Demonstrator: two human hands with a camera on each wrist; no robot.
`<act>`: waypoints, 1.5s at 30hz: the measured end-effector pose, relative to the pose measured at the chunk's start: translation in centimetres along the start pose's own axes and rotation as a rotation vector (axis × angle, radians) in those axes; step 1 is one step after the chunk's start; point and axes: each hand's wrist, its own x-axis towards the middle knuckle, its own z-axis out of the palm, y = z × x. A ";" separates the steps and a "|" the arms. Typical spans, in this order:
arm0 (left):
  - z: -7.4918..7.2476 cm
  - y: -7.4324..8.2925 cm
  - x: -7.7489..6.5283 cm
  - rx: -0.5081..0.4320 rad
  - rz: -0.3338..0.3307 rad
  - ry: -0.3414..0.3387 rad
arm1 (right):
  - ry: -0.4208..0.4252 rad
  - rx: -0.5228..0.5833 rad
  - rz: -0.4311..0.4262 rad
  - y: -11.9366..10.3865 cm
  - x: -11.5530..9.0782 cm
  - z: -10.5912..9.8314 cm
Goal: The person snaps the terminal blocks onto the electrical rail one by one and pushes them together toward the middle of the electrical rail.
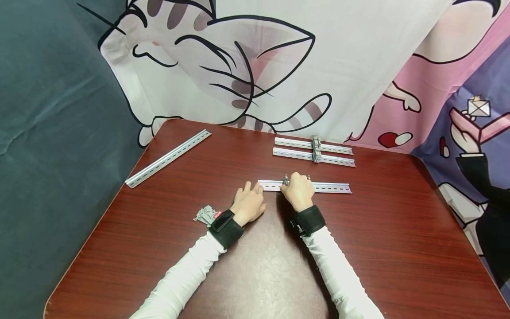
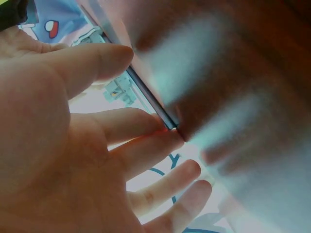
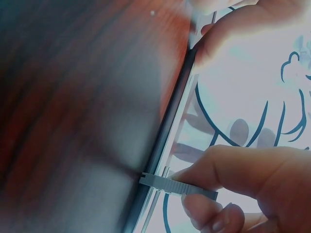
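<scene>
Right hand [image 1: 298, 191] pinches clip [image 3: 170, 185] — seating on rail [image 1: 331, 188] unclear.

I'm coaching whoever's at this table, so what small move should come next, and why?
Probably press the grey piece gently against the rail with the right hand. That hand pinches the piece with its end at the rail's edge; whether it is seated I can't tell. The left hand touches the rail's left end, so could steady it.
</scene>
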 end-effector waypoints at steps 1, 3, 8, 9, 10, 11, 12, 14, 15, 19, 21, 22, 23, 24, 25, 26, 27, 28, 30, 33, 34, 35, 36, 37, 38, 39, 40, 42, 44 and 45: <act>0.0 0.0 0.0 0.000 0.001 0.002 | 0.002 0.003 0.002 0.0 0.0 0.0; 0.0 0.0 0.0 0.000 0.003 0.004 | 0.008 0.006 -0.001 0.1 0.0 -0.1; 0.0 -0.1 0.1 -0.006 0.009 -0.002 | 0.023 0.007 -0.003 0.3 0.0 -0.3; 0.0 -0.2 0.1 -0.008 0.009 -0.004 | 0.025 0.006 -0.002 0.4 0.0 -0.3; 0.0 -0.2 0.1 -0.008 0.009 -0.006 | 0.026 0.004 -0.001 0.4 0.0 -0.3; 0.0 -0.2 0.1 -0.010 0.009 -0.007 | 0.025 0.004 0.000 0.5 0.0 -0.4; 0.0 -0.2 0.1 -0.010 0.008 -0.011 | 0.024 0.003 0.004 0.5 0.0 -0.4; 0.1 -0.2 0.1 -0.010 0.006 -0.014 | 0.021 0.000 0.006 0.7 0.0 -0.4; 0.1 -0.2 0.1 -0.011 0.006 -0.014 | 0.020 -0.002 0.007 0.7 0.0 -0.4; 0.1 -0.1 0.0 -0.017 0.008 -0.015 | 0.032 -0.005 0.016 1.0 -0.1 -0.4; 0.1 -0.1 0.1 -0.020 0.010 -0.015 | 0.046 -0.002 0.020 1.2 -0.2 -0.4; 0.1 -0.1 0.1 -0.019 0.010 -0.017 | 0.054 0.001 0.021 1.2 -0.2 -0.5; 0.1 -0.2 0.1 -0.019 0.011 -0.018 | 0.060 0.003 0.025 1.3 -0.2 -0.5; 0.1 -0.2 0.2 -0.017 0.013 -0.018 | 0.066 0.005 0.028 1.3 -0.2 -0.5; 0.2 -0.2 0.2 -0.017 0.014 -0.017 | 0.070 0.007 0.032 1.4 -0.2 -0.5; 0.2 -0.2 0.2 -0.017 0.014 -0.016 | 0.073 0.005 0.033 1.5 -0.2 -0.5; 0.2 -0.2 0.2 -0.017 0.015 -0.017 | 0.075 0.004 0.039 1.5 -0.1 -0.5; 0.2 -0.2 0.2 -0.019 0.015 -0.016 | 0.077 0.005 0.043 1.6 -0.1 -0.5; 0.2 -0.2 0.2 -0.021 0.015 -0.019 | 0.078 0.006 0.054 1.8 -0.1 -0.5; 0.2 -0.2 0.2 -0.023 0.010 -0.026 | 0.077 0.008 0.070 1.9 -0.1 -0.5; 0.2 -0.2 0.2 -0.023 0.009 -0.028 | 0.077 0.009 0.073 2.0 -0.1 -0.6; 0.2 -0.2 0.2 -0.024 0.008 -0.032 | 0.078 0.009 0.075 2.1 -0.1 -0.6; 0.2 -0.2 0.2 -0.024 0.007 -0.034 | 0.079 0.009 0.077 2.1 -0.1 -0.6; 0.2 -0.2 0.1 -0.025 0.005 -0.035 | 0.081 0.010 0.077 2.1 -0.1 -0.6; 0.1 -0.1 0.1 -0.026 0.004 -0.037 | 0.082 0.012 0.077 2.2 -0.1 -0.6; 0.1 -0.1 0.1 -0.026 0.004 -0.037 | 0.085 0.016 0.077 2.2 -0.1 -0.6; 0.1 -0.1 0.1 -0.026 0.003 -0.038 | 0.087 0.018 0.076 2.2 -0.1 -0.6; 0.1 -0.1 0.1 -0.026 0.002 -0.039 | 0.091 0.021 0.077 2.2 -0.2 -0.7; 0.0 -0.1 0.2 -0.026 0.003 -0.040 | 0.095 0.027 0.081 2.3 -0.2 -0.7; 0.0 -0.1 0.2 -0.026 0.003 -0.041 | 0.097 0.028 0.084 2.3 -0.2 -0.7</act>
